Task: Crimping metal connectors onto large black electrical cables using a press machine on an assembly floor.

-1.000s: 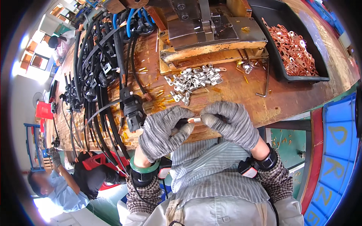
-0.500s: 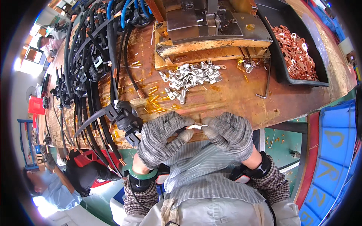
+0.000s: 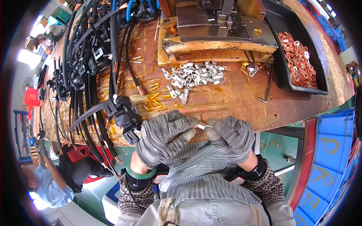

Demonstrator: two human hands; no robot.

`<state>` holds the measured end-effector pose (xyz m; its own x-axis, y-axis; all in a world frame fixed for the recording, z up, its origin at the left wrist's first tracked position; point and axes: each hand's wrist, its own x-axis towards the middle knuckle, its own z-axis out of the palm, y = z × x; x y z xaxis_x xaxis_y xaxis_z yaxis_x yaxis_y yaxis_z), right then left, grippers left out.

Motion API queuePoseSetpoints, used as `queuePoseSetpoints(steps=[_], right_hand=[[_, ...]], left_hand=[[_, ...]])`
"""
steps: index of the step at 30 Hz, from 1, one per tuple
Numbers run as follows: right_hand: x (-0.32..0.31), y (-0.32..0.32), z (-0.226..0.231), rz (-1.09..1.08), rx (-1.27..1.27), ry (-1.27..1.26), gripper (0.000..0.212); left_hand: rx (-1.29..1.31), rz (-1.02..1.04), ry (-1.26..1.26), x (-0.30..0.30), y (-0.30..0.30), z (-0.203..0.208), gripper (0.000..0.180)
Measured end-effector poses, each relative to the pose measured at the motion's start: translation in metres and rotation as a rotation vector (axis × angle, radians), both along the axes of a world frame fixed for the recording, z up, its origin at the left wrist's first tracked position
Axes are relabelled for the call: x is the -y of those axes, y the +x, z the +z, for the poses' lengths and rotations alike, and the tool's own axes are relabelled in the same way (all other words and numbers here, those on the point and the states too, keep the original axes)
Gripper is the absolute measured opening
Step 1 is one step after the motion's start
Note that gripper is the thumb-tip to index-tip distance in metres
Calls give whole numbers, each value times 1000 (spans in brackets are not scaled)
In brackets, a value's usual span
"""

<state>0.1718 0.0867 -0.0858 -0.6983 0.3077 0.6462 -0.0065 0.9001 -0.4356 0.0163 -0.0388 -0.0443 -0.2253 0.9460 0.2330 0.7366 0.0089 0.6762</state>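
Left hand (image 3: 166,137) and right hand (image 3: 232,140) keep a pinched grip on the silver terminal (image 3: 203,125), now slanting down rightward.

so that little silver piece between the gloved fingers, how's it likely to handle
The silver piece is probably stiff, as it looks like solid metal. It's likely light, being small enough for the left hand and right hand to pinch. Its smooth shine suggests it could be somewhat slippery.
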Motion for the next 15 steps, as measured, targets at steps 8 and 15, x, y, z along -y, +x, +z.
queuePoseSetpoints(steps=[8,15], right_hand=[[-20,-4,16,219,240,-649,18],[-28,-6,1,374,166,-525,22]], left_hand=[[79,-27,-71,2,-1,3,21],[131,-41,-100,0,-2,8,25]])
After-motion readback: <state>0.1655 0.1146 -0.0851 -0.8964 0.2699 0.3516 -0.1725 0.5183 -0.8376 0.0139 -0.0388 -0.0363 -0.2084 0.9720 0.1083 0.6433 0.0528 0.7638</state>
